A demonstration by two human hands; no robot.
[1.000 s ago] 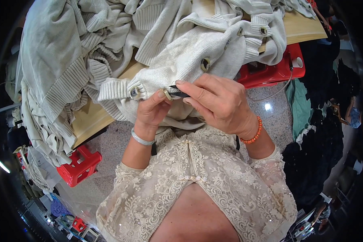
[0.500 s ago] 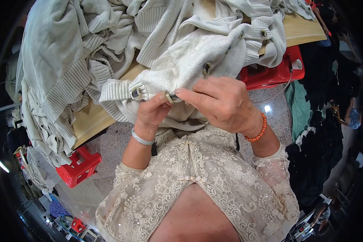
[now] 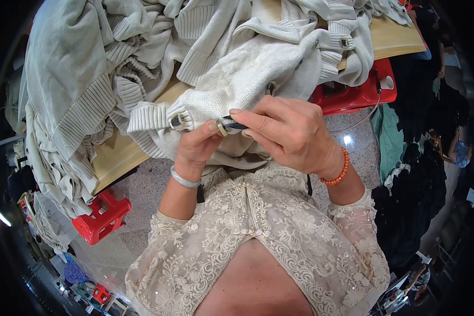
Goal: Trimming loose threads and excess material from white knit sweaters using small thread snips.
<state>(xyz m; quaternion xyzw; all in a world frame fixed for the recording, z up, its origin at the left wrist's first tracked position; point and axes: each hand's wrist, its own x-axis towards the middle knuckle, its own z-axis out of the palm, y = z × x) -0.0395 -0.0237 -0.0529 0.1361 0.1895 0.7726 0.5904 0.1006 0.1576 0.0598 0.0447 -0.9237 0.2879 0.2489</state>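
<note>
At frame centre, the left hand [image 3: 197, 145] is pinching a pale knit cardigan [image 3: 237, 84] while the right hand [image 3: 287, 131] fingers are pinching a small dark tool [image 3: 236, 125].

The ribbed knit cardigan [image 3: 247, 79] I hold is pale cream, like the heap of knitwear [image 3: 79, 89] around it. My lace blouse [image 3: 258, 242] is beige with a floral pattern. I wear an orange beaded bracelet [image 3: 338, 169] and a pale jade-coloured bangle [image 3: 184, 180]. The plastic stools [image 3: 101, 217] are red, the tabletop [image 3: 116, 155] light wood, the floor [image 3: 142, 195] speckled grey.
</note>
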